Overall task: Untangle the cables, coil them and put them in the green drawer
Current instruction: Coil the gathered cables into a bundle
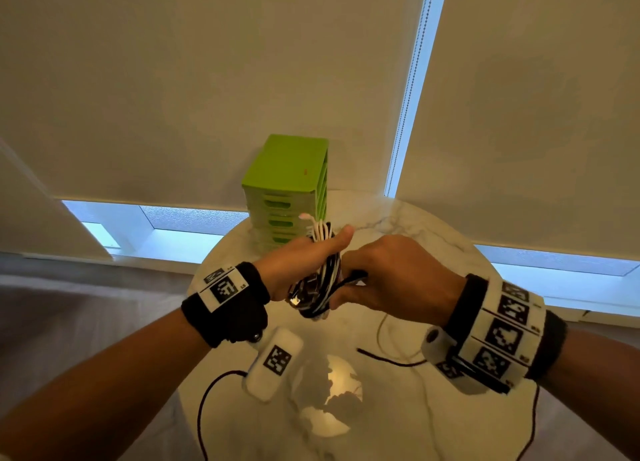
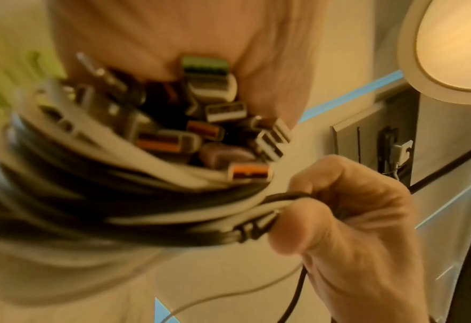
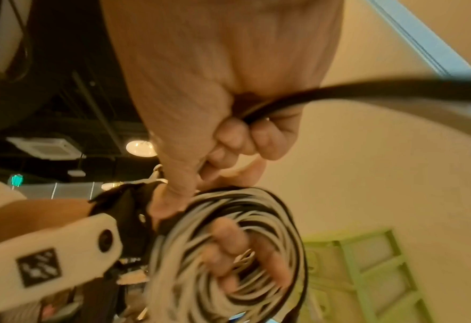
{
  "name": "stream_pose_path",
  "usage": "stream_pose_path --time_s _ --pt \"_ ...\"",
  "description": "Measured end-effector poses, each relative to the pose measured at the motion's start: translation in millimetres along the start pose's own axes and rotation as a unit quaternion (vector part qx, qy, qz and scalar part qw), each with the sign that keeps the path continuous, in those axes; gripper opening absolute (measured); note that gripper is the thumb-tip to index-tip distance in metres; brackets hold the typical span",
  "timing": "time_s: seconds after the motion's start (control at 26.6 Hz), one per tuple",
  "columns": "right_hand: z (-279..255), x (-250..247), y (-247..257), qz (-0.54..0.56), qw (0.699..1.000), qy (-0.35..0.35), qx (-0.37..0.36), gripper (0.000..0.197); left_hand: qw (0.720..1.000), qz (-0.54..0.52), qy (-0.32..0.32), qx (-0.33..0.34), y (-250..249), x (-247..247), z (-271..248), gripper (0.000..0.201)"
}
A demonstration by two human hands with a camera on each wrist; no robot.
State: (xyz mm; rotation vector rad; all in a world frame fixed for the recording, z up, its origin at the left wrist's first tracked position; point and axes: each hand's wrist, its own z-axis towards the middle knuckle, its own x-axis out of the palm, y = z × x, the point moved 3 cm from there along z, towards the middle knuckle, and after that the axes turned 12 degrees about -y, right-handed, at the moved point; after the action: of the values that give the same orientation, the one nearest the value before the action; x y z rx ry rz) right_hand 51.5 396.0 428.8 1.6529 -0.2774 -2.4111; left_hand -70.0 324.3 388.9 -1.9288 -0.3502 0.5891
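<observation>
Holding the coiled bundle of cables (image 1: 317, 273) upright above the round marble table (image 1: 429, 422), the left hand (image 1: 301, 263) has its fingers (image 3: 228, 242) curled through the loops and its thumb laid along the outside. The right hand (image 1: 391, 277) sits just beside the coil, fingers clenched around a black cable end (image 2: 256, 229) that it pinches against the bundle; the left wrist view shows a cluster of USB plugs (image 2: 201, 122) crowded together at one side of the coil. The green drawer unit (image 1: 287, 190) stands on the far side of the table, just behind the hands, and its drawers all look closed.

A thin black cord (image 1: 388, 358) and a pale one lie loose on the table under the right wrist, though I cannot tell whether they belong to the bundle or to the wrist gear. If they are cable tails, lifting the coil toward the drawer could drag them and pull loops out.

The coil looks thick and springy, so a loosened grip would likely let it fan open. No drawer is pulled out yet, and freeing one hand to open it leaves the bundle held by the other alone. The plugs may also snag on the drawer rim.
</observation>
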Motion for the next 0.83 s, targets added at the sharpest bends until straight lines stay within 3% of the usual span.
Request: stream_pose_path --time_s 0.11,0.26,0.34,0.45,0.53,0.64,0.83 --pt "6.1 -2.6 -10.2 0.067 0.997 -0.034 -0.035 0.046 0.989 -0.076 0.105 -0.076 9.6 10.8 -3.2 0.055" --pt "22.4 -2.9 -32.1 0.242 0.964 -0.068 0.089 0.043 0.92 -0.197 0.305 -0.148 15.0 24.6 -12.0 0.103" --pt "27.4 -2.8 -42.6 0.285 0.948 -0.063 0.127 0.04 0.899 -0.218 0.356 -0.131 16.2 24.9 -14.3 0.105" --pt "31.7 -0.6 -54.1 0.307 0.941 -0.06 0.127 0.023 0.9 -0.215 0.368 -0.095 16.8 21.4 -15.1 0.063" --pt "31.3 5.0 -58.9 0.313 0.938 -0.04 0.143 0.038 0.902 -0.218 0.364 -0.075 15.9 18.0 -14.2 0.048" --pt "26.2 16.6 -65.2 0.307 0.929 -0.012 0.205 0.075 0.895 -0.235 0.373 -0.062 11.5 13.1 -15.1 0.043" --pt "19.4 38.5 -69.4 0.352 0.893 -0.04 0.276 0.071 0.877 -0.295 0.376 -0.053 7.2 2.7 -12.9 0.044"
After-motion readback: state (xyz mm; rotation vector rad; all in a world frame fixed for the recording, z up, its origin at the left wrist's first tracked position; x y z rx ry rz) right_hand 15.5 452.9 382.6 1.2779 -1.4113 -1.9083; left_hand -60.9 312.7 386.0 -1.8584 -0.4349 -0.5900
